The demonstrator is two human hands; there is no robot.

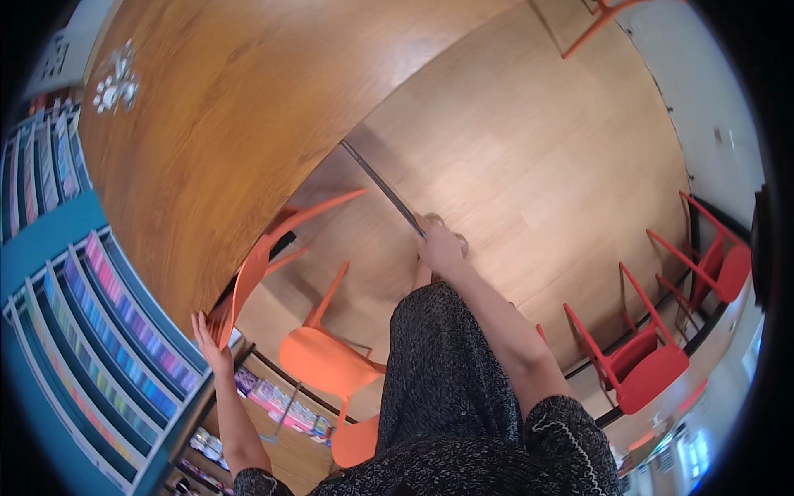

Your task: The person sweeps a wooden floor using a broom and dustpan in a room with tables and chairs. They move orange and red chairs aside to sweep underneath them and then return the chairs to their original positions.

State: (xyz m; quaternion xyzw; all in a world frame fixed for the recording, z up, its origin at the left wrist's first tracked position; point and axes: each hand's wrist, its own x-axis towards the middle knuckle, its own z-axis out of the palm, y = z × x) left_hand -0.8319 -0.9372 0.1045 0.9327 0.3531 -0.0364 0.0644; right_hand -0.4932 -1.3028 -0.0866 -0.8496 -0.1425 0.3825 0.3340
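Observation:
My left hand [214, 342] is at the end of an orange chair's backrest [243, 294], its fingers lying along the chair's edge beside the wooden table [248, 105]. That chair stands against the table's side, part of it hidden below the tabletop. In my right hand [441, 248] is a slim dark pole [381, 185], held low in front of my knees. The pole slants away towards the table edge, and its far end passes out of sight beneath the top. My feet, partly hidden by the right hand, are on the wood-look floor [546, 155].
Another orange chair [325, 359] is close to my left leg. Red chairs [654, 378] line the right side near a wall. A teal rack [133, 322] of small colourful items borders the table at left. A clear paw-shaped ornament [115, 90] is on the tabletop.

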